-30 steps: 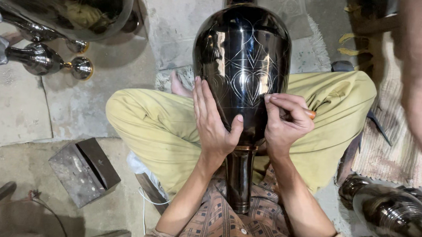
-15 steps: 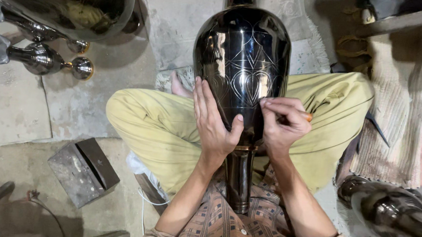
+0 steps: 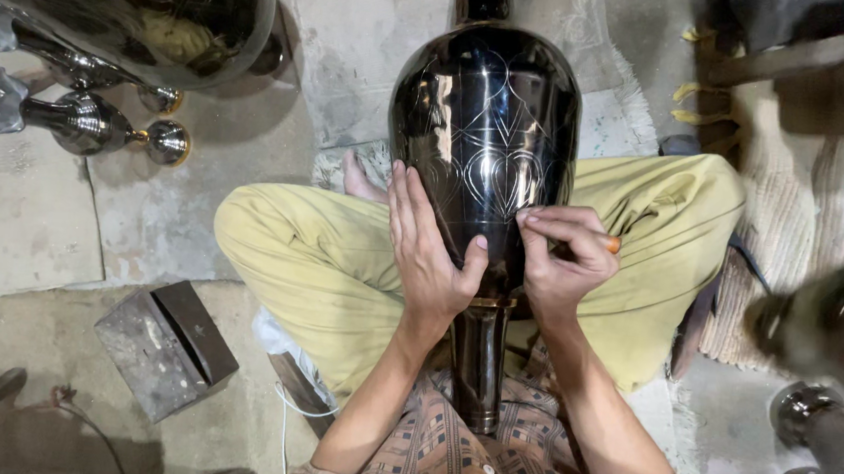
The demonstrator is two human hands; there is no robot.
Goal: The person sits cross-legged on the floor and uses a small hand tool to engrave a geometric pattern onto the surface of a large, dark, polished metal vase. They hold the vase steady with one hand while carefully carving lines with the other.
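One dark vase (image 3: 485,142) lying across the lap. Left hand (image 3: 428,248) spread flat against its side; right hand (image 3: 561,253) pinching one orange-tipped tool (image 3: 597,244) at its surface. Two shiny stands (image 3: 75,119) nearby.

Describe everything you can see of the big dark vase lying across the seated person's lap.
The vase looks like polished dark metal, glossy, with a bulbous body engraved in fine pale lines: arches, leaf shapes and a heart-like motif. It lies lengthwise over the crossed legs, one narrow neck pointing at the person's chest with a brass-coloured band, the other end pointing away. The left hand lies flat on its side, thumb underneath; the right hand presses an orange-handled tool to it.
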